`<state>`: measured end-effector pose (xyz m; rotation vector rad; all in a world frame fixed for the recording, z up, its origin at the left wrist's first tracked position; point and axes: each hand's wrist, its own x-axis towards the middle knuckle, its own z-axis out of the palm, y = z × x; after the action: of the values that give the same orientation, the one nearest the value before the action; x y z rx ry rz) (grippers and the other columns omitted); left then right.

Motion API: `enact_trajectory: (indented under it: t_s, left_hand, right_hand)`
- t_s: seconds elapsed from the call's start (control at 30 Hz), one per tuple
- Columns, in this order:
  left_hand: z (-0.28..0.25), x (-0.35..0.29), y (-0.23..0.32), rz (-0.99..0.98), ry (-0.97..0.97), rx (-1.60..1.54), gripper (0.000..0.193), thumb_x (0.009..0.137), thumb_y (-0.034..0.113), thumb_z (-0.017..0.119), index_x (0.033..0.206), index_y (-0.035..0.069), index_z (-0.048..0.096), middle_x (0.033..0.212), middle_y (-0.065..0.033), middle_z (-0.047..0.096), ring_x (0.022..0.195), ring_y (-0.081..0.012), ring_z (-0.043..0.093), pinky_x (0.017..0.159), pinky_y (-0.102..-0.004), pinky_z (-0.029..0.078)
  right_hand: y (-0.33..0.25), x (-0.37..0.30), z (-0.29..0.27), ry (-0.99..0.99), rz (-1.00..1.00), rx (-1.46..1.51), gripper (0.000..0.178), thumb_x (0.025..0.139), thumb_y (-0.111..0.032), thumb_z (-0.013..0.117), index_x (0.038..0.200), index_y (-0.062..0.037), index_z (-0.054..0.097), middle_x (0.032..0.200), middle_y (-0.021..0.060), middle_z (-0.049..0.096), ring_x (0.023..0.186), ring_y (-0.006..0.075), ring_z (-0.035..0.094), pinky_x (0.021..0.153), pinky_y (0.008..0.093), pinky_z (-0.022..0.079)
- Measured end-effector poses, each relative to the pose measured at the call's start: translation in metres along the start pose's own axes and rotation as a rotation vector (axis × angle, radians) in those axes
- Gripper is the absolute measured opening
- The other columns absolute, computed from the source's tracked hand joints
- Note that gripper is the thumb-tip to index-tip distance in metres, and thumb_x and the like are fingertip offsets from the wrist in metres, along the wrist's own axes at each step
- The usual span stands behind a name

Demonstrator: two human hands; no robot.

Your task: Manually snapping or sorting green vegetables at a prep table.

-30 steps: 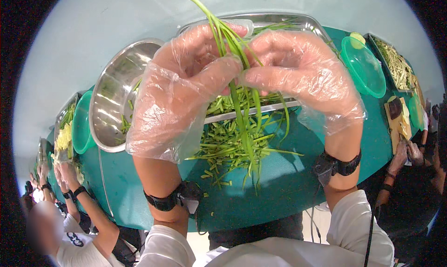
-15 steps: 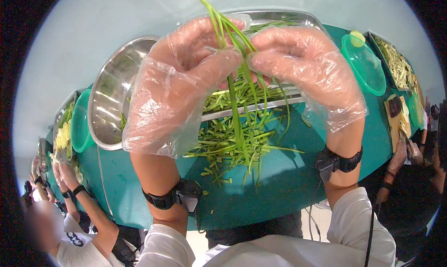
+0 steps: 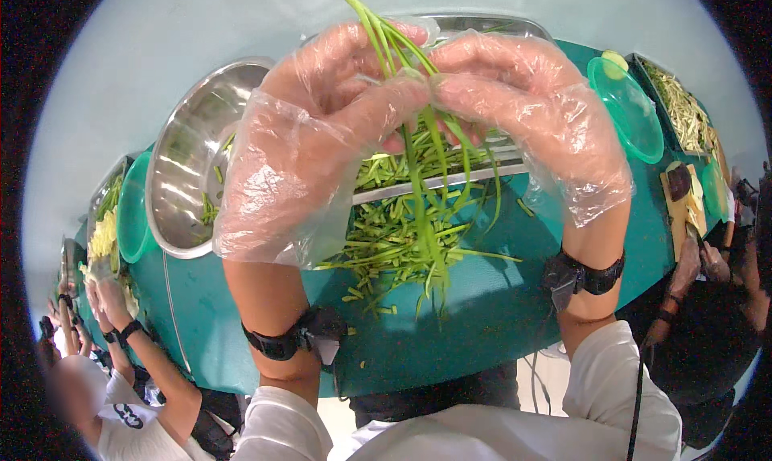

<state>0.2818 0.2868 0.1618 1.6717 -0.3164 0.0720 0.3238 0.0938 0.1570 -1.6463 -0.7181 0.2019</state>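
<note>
Both my hands wear clear plastic gloves and meet above a metal tray. My left hand (image 3: 322, 131) is closed around a few long green chives (image 3: 426, 180), whose joined stem end sticks up past the fingers and whose leaves hang down. My right hand (image 3: 535, 115) pinches the same chives just beside the left thumb; its fingertips are partly hidden. Under the hands, the metal tray (image 3: 382, 194) holds short cut green pieces. More cut pieces (image 3: 386, 252) lie heaped on the green table in front of it.
A steel bowl (image 3: 173, 172) with some green pieces stands left, next to a green basket (image 3: 134, 212). Another green basket (image 3: 635, 123) and a tray of shredded vegetables (image 3: 683, 111) are at the right. Co-workers' hands (image 3: 112, 300) work at far left, others (image 3: 700, 260) at a cutting board (image 3: 683, 200).
My hands have come slightly closer together on the chives, and the right fingers have shifted a little upward. The hanging leaves have swung slightly. Both hands keep their hold.
</note>
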Motion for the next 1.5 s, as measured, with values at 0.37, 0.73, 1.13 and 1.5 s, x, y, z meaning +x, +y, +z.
enact_trajectory:
  t_s: [0.37, 0.73, 1.13, 1.5]
  left_hand:
    - [-0.002, 0.001, -0.003, -0.010, 0.067, 0.027, 0.022, 0.089, 0.016, 0.064, 0.108, 0.005, 0.064, 0.094, -0.0016, 0.066, 0.080, -0.0081, 0.061, 0.063, -0.0206, 0.048]
    - [-0.003, 0.005, -0.009, 0.161, 0.339, 0.075, 0.028, 0.089, 0.014, 0.064, 0.114, 0.001, 0.062, 0.099, -0.0067, 0.067, 0.086, -0.0116, 0.062, 0.071, -0.0224, 0.048]
    - [-0.033, 0.009, -0.006, 0.135, 0.544, 0.080, 0.039, 0.095, 0.024, 0.057, 0.123, -0.004, 0.054, 0.094, -0.0071, 0.062, 0.077, -0.0091, 0.057, 0.066, -0.0178, 0.045]
    - [-0.038, 0.021, -0.025, 0.245, 0.479, 0.066, 0.028, 0.094, 0.021, 0.060, 0.110, -0.002, 0.062, 0.080, -0.0012, 0.053, 0.069, -0.0067, 0.046, 0.060, -0.0208, 0.038]
  right_hand:
    - [-0.007, -0.003, 0.010, 0.006, 0.053, -0.035, 0.035, 0.091, -0.034, 0.061, 0.095, 0.0005, 0.066, 0.073, 0.0051, 0.059, 0.068, 0.0116, 0.051, 0.062, 0.0286, 0.044]
    - [0.001, 0.005, 0.013, -0.221, 0.144, -0.001, 0.025, 0.092, -0.019, 0.062, 0.105, 0.0023, 0.063, 0.082, 0.0049, 0.066, 0.078, 0.0115, 0.061, 0.072, 0.0253, 0.048]
    - [-0.010, -0.002, -0.007, 0.104, 0.135, -0.078, 0.024, 0.091, -0.022, 0.060, 0.094, 0.0013, 0.065, 0.062, -0.0023, 0.047, 0.056, 0.0042, 0.043, 0.049, 0.0203, 0.034]
    - [0.039, 0.000, -0.093, 0.207, 0.060, 0.245, 0.034, 0.095, -0.026, 0.054, 0.112, 0.0028, 0.061, 0.064, -0.0058, 0.043, 0.049, 0.0004, 0.032, 0.044, 0.0175, 0.023]
